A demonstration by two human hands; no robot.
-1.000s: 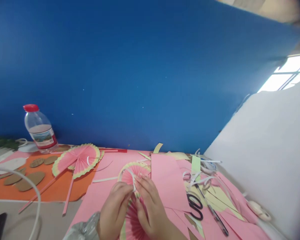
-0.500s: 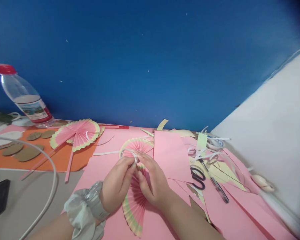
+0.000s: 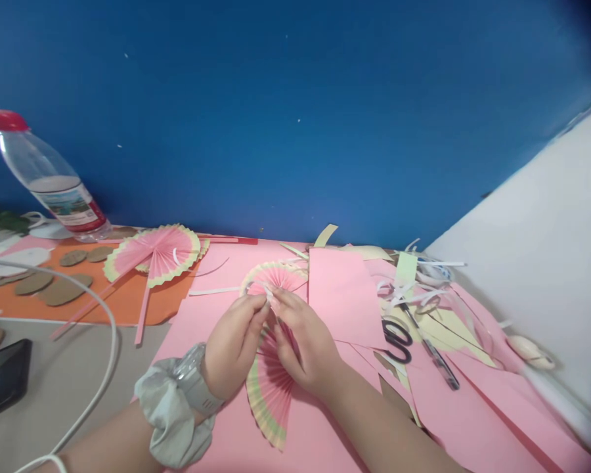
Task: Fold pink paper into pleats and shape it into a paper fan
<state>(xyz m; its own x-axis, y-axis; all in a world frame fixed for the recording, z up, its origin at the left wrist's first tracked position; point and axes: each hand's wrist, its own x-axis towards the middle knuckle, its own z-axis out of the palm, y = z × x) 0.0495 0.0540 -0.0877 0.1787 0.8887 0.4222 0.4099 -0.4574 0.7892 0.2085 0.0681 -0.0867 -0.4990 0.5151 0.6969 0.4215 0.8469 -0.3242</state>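
Observation:
My left hand [image 3: 235, 336], with a watch and a pale scrunchie at its wrist, is closed in a pinch. My right hand [image 3: 309, 345] meets it fingertip to fingertip, its index finger and thumb bent inward. Between the fingertips shows a bit of thin white strip [image 3: 268, 295], most of it hidden by the fingers. Directly beneath both hands is a pleated pink paper fan [image 3: 272, 401] with a yellow-green edge. Its lower part spreads towards me, and a pleated half with a pale edge [image 3: 276, 271] shows beyond the fingers. Another white strip [image 3: 211, 291] lies left of the fan.
A finished-looking pink fan [image 3: 170, 256] with paper handles lies on orange paper at left, near brown cardboard ovals [image 3: 64, 289] and a water bottle [image 3: 69, 197]. A white cable [image 3: 111, 355] loops at left. Pink sheet [image 3: 345, 295], black-handled scissors [image 3: 398, 341], a pen [image 3: 440, 364] and paper scraps lie at right.
The white strip that curled above my fingers now shows only as a small bit between the fingertips. Both hands stay close together over the fan. The view has shifted slightly.

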